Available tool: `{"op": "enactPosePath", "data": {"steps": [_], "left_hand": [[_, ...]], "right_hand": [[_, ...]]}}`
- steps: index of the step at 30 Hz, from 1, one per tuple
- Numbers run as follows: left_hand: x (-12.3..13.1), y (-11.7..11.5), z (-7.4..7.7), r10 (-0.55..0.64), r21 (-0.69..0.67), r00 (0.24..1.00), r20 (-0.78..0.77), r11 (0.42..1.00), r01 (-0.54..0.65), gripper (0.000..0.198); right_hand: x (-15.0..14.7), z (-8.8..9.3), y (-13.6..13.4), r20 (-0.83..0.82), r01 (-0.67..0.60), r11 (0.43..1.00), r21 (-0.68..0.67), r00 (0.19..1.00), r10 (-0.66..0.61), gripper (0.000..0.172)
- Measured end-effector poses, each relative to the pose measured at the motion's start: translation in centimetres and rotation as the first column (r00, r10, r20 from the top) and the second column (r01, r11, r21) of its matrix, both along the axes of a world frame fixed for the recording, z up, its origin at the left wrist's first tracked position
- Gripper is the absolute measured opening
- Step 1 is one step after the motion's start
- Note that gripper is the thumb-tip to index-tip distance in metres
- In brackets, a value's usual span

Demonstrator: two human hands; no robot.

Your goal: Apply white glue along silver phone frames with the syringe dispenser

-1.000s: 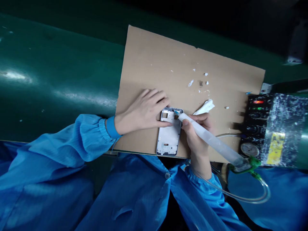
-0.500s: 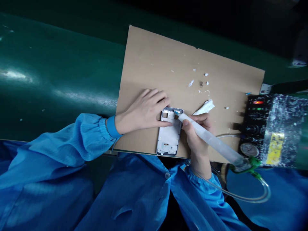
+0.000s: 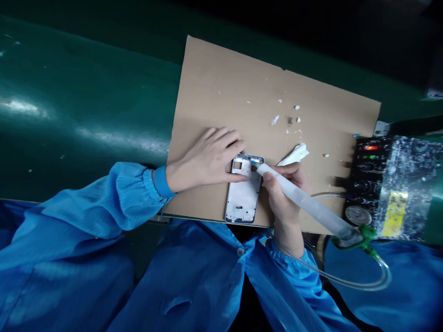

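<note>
A silver phone frame (image 3: 243,198) with cut-outs lies on the cardboard, close to its front edge. My left hand (image 3: 211,157) grips the frame's upper left side, thumb over its face and fingers at the top corner. In my right hand (image 3: 285,193) is a glue dispensing syringe (image 3: 304,203), closed between thumb and fingers. The syringe slants down to the left, and its blue tip is at the top right part of the frame; whether it touches cannot be seen. A green cap and clear hose are fixed to its rear end.
Cardboard (image 3: 207,83) covers part of the green bench (image 3: 86,101). A crumpled white tissue (image 3: 295,154) lies beyond my right hand, with several white scraps farther back. At the right stands a black dispenser box (image 3: 367,184) with knobs, a gauge and a hose.
</note>
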State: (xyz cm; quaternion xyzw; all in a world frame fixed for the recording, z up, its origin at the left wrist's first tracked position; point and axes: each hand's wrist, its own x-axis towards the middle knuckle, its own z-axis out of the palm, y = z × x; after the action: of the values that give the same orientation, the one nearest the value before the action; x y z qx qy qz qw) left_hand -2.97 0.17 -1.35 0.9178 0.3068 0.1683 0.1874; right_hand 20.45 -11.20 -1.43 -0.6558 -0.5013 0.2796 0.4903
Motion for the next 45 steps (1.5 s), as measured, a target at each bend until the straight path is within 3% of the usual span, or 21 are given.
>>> {"op": "enactPosePath", "data": {"steps": [45], "left_hand": [[0.09, -0.03, 0.04, 0.000, -0.003, 1.000, 0.010, 1.000, 0.000, 0.060]], "right_hand": [[0.14, 0.02, -0.01, -0.011, -0.023, 0.999, 0.031, 1.000, 0.024, 0.041]]}}
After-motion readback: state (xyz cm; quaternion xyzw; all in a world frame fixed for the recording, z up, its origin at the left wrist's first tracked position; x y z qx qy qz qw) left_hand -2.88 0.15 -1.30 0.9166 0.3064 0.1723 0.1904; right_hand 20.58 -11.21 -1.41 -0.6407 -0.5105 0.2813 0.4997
